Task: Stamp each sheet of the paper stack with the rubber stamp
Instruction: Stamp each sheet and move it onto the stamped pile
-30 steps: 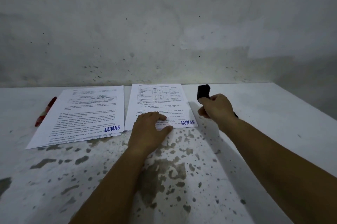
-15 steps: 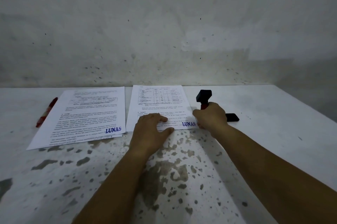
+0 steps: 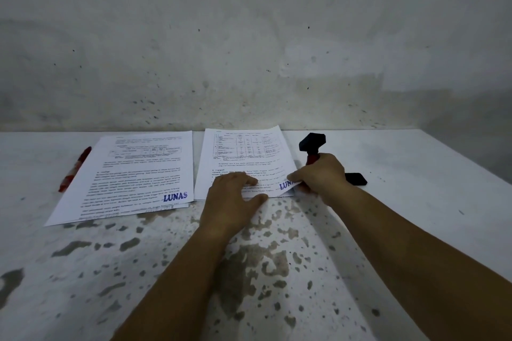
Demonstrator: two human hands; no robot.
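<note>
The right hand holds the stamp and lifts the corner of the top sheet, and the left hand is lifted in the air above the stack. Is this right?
Not quite. The head view shows the left hand resting flat on the top sheet, not raised. The right hand does hold the stamp and lift the corner.

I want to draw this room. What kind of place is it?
Probably a plain desk for paperwork, though I can't be sure. A worn white table stands against a bare, stained wall. On it lie printed sheets stamped LUNAS, and the right hand holds a rubber stamp.
</note>
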